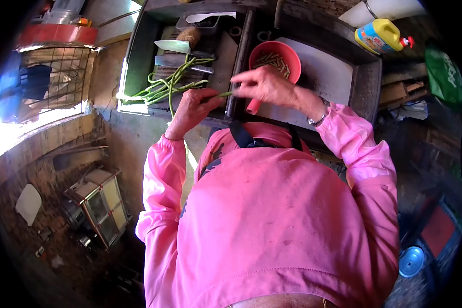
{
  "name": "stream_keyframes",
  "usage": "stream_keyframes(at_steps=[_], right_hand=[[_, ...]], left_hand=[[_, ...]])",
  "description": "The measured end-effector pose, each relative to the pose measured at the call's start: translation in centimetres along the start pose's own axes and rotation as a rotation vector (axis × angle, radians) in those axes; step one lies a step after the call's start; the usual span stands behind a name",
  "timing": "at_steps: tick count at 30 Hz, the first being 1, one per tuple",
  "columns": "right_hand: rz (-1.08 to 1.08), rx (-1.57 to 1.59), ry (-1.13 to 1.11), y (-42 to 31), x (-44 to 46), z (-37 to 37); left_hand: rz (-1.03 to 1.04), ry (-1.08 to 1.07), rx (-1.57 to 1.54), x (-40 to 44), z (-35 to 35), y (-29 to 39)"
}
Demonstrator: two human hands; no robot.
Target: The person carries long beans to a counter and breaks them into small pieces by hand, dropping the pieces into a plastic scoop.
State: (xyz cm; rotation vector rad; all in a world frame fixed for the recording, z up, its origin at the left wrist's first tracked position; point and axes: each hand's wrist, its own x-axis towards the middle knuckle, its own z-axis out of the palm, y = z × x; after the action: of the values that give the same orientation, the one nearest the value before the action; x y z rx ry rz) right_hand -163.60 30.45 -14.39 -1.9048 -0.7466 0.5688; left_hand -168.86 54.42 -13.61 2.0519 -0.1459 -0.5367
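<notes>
My left hand [192,107] is closed around a long green bean [224,94], whose end sticks out to the right between thumb and fingers. My right hand [272,90] is just right of that end, fingers stretched toward it and a little blurred, thumb side apart from them; whether it touches the bean I cannot tell. Behind the right hand sits a red bowl [297,59] with a handle, holding short bean pieces [276,61]. A bunch of long green beans [164,87] lies beyond my left hand, partly over the knives.
Two knives, one with a broad blade [172,46] and one below it [172,61], lie behind the beans. Near them are a brown round object [190,36] and a white spoon [210,17] over a clear container. A yellow bottle [380,36] with a red cap stands far right.
</notes>
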Motion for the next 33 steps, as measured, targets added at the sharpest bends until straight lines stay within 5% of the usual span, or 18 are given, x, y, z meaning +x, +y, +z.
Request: stream_keyframes(at_steps=[1, 4, 11, 17, 21, 22, 24, 28, 33], right_hand=[[0.241, 0.174, -0.169, -1.9, -0.2, 0.3], [-0.008, -0.192, -0.13, -0.3, 0.0, 1.8], [0.422, 1.037, -0.083, 0.7, -1.9, 0.6], [0.277, 1.81, 0.023, 0.5, -0.2, 0.3], [0.127, 2.422, 0.088, 1.5, -0.2, -2.9], [-0.021, 2.307, 0.289, 2.4, -0.9, -5.1], [0.053, 1.492, 0.825, 5.5, -1.9, -8.2], [0.221, 0.861, 0.441, 3.9, -2.8, -6.5], [0.27, 0.864, 0.131, 0.3, -1.1, -2.4]], left_hand=[[0.01, -0.022, -0.005, 0.2, 0.0, 0.0], [0.034, -0.04, -0.004, 0.4, -0.1, 0.5], [-0.115, 0.081, -0.247, -1.6, -2.9, -1.8], [-0.04, 0.135, -0.429, -0.6, -2.0, -0.6], [0.057, 0.225, -0.155, -0.3, -2.3, 1.0], [0.123, 0.303, 0.014, -0.8, -2.4, 0.5], [0.183, 0.376, 0.161, -1.5, -2.7, 0.4], [0.141, 0.307, 0.099, -2.7, -2.9, 2.2], [0.165, 0.151, 0.132, -3.3, -3.9, 5.9]])
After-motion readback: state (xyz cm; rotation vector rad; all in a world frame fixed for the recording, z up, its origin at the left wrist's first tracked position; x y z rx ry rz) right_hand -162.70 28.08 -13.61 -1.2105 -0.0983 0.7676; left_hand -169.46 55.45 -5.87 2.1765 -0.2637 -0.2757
